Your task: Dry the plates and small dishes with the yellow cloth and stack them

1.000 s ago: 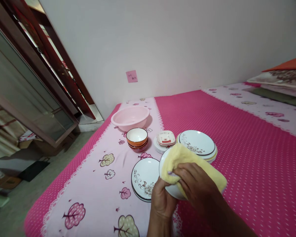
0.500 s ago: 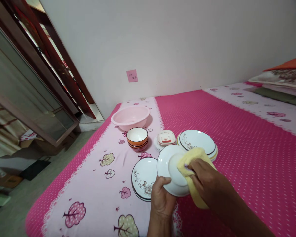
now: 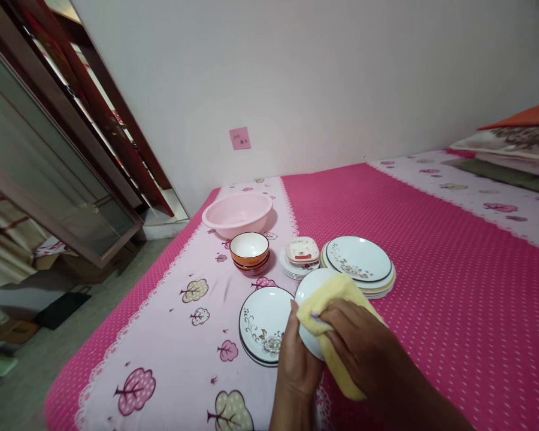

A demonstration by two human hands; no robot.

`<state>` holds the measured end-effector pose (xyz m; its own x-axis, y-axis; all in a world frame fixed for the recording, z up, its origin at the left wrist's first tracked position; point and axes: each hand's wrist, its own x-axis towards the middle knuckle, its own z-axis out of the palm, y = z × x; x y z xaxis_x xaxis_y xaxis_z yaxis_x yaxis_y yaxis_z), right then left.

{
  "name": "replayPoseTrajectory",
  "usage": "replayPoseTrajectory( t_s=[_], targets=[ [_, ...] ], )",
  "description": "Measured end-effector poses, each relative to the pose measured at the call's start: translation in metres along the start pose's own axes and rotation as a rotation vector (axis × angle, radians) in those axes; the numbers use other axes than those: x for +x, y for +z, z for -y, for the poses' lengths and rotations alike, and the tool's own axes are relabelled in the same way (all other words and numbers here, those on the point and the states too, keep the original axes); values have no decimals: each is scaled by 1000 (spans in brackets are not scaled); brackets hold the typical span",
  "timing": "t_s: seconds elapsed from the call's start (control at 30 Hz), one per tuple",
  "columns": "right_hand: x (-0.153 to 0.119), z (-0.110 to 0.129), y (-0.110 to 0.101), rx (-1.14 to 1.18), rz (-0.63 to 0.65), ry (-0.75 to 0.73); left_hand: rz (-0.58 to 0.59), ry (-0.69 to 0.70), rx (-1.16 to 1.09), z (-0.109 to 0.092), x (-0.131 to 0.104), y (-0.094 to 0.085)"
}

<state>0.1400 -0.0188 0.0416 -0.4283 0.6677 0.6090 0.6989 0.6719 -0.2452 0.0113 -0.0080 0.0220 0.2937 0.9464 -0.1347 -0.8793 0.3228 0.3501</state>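
My left hand [image 3: 299, 359] grips a white plate [image 3: 312, 282] by its left edge, holding it tilted above the bed. A yellow cloth [image 3: 336, 293] is bunched in my right hand [image 3: 357, 335] and pressed against the plate, covering much of it. Just left of the held plate, a small stack of white plates with a brown flower pattern [image 3: 265, 320] lies on the sheet. Behind it to the right rests a taller stack of plates [image 3: 362, 257], the top one dark-rimmed and flowered.
Small square bowls [image 3: 302, 249] sit on a stack of small white plates [image 3: 291, 270]. Orange bowls [image 3: 250, 254] are stacked beside them, with a pink basin [image 3: 238, 214] behind. A pink patterned sheet [image 3: 197, 347] covers the bed; pillows [image 3: 516, 143] lie far right.
My right hand has moved the cloth leftward across the plate, close to my left fingers. The plate has turned and tilted in my left hand. The stacks have not moved.
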Motion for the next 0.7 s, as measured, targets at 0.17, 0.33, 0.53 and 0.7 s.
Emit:
replayPoseTrajectory(
  t_s=[0.17,0.33,0.53,0.7],
  targets=[
    [7,-13,-9,-43,-138,89,23,-40,20,11,0,-1],
    [5,-35,-14,-119,-181,145,54,-16,23,11,1,0],
    [-6,-40,-4,-117,-65,183,48,12,-40,-1,4,-2],
    [0,-17,-5,-23,-14,73,34,26,-60,-9,4,-4]
  ],
)
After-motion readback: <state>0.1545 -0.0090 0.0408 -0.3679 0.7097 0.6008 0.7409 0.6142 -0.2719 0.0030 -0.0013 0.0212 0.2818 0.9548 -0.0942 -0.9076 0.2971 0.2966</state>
